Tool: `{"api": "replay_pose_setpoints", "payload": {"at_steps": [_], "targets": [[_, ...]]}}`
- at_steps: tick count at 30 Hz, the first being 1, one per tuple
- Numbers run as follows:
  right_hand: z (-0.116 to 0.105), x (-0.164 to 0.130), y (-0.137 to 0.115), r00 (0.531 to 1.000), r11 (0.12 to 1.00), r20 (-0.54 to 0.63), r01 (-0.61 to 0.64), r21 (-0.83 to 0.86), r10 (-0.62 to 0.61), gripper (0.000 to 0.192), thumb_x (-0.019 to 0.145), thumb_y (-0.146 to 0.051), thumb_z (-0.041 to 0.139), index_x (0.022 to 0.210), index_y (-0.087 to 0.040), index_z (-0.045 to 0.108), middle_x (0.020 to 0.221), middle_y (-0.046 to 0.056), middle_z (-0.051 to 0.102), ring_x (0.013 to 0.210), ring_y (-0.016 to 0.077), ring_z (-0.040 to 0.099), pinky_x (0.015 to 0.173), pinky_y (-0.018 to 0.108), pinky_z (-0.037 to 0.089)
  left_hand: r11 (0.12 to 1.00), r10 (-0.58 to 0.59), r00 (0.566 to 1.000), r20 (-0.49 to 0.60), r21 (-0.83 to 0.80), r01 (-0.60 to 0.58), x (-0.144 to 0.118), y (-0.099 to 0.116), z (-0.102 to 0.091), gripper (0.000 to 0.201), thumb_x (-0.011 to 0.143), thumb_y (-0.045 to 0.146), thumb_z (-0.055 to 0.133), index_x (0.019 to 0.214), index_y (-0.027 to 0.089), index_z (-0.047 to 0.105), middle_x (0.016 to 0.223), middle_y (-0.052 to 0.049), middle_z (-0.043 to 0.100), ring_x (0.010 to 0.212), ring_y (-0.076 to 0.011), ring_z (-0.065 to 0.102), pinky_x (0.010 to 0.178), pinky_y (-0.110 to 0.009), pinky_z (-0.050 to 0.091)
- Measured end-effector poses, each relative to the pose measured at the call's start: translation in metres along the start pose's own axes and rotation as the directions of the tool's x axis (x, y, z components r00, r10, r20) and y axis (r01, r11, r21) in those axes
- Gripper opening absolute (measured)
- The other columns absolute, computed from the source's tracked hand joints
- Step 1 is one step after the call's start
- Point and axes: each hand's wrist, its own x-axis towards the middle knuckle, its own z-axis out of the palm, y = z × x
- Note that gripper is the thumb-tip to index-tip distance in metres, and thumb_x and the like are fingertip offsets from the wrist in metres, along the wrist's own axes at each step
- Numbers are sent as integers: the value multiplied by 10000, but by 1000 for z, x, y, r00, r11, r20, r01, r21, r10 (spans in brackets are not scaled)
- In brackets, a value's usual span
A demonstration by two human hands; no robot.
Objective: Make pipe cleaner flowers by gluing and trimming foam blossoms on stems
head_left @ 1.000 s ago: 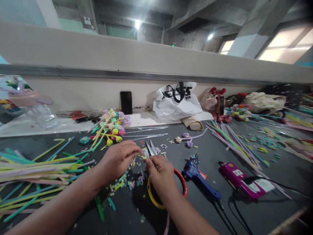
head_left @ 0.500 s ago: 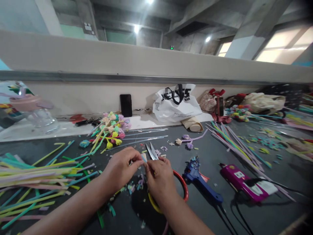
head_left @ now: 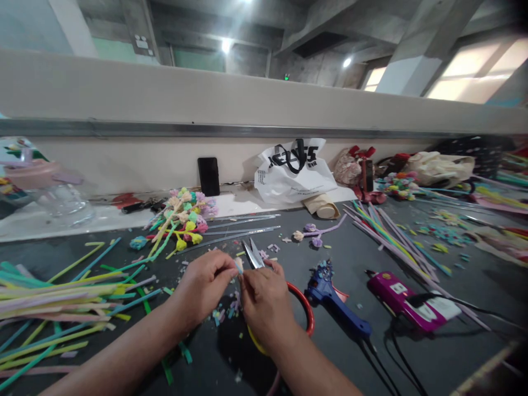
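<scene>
Both left hand (head_left: pixel 208 280) and right hand (head_left: pixel 266 302) pinching tiny blue-and-pale bit (head_left: pixel 238 267) between them, over tabletop (head_left: pixel 214 374), mostly hidden so can't tell shape. Red-and-yellow-handled scissors (head_left: pixel 254 256) partly behind right hand, blades slightly apart, aimed 11 o'clock. Glue gun (head_left: pixel 332 303) at right hand's 3 o'clock, flower bunch (head_left: pixel 185 217) at left hand's 11, loose strips (head_left: pixel 61 297) at its 9.

We cannot make out the shape of the tiny piece (head_left: pixel 239 266), since the fingers of the left hand (head_left: pixel 206 280) mostly cover it. The right hand (head_left: pixel 264 297) hides the middle of the scissors (head_left: pixel 252 254). We lose the strips (head_left: pixel 58 297) at the left edge, and the white bag's (head_left: pixel 284 184) small print is unreadable.
</scene>
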Motion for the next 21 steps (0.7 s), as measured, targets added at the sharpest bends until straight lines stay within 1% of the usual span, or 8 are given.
{"api": "replay_pose_setpoints", "payload": {"at_steps": [5,7,9,12,14,16,18,21], "targets": [[0,0,0,1000,1000,14,-22,-12,22,228,782,-120,463,576,-177,541,532,-7,571,550,118,502,905,350,298,997,17,1000,12,72,-18,-5,2,4,144,807,187,496,689,187,578,678,14,555,667,-122,527,634,-231,379],[0,1,0,999,999,14,-35,-3,35,234,794,-132,458,580,-177,543,536,-8,570,552,118,503,908,353,294,998,-2,1000,16,59,2,-5,3,3,156,813,214,493,697,189,593,687,9,563,676,-129,533,641,-238,384],[0,1,0,998,998,20,-60,29,60,259,816,-154,447,574,-177,534,537,-13,563,551,115,502,898,351,300,999,-46,999,-19,-20,46,-2,3,0,165,816,251,494,718,187,610,710,-1,578,695,-134,539,656,-239,398],[0,4,1,992,983,31,-122,140,119,298,840,-187,436,551,-175,508,525,-26,536,540,109,490,861,329,323,971,-152,986,-73,-195,135,3,3,-4,223,831,312,467,945,189,614,859,-27,599,745,-139,541,691,-249,426],[-1,6,1,984,953,28,-176,247,175,289,838,-205,445,560,-175,522,530,-26,536,547,112,493,813,306,349,931,-217,976,-14,-305,202,5,2,-5,330,831,343,455,1107,188,548,948,-43,584,731,-135,535,680,-258,444],[-2,8,0,973,912,34,-226,344,228,260,825,-227,467,587,-172,557,551,-15,553,566,125,505,743,282,374,889,-242,966,87,-380,257,7,1,-4,428,788,352,520,1181,185,497,990,-53,570,700,-127,527,652,-257,456],[-3,9,-1,963,869,63,-265,419,263,224,808,-254,490,632,-165,596,597,3,580,603,143,521,672,264,383,869,-225,963,151,-416,268,6,-1,-1,482,736,332,593,1188,193,496,1022,-57,565,712,-128,532,655,-253,461],[-4,9,-5,932,764,153,-359,536,330,203,780,-296,531,671,-151,622,636,17,592,631,155,526,614,249,387,873,-164,973,160,-437,219,6,-4,1,364,742,275,588,1100,209,569,1024,-51,579,774,-143,548,707,-261,460]]}}
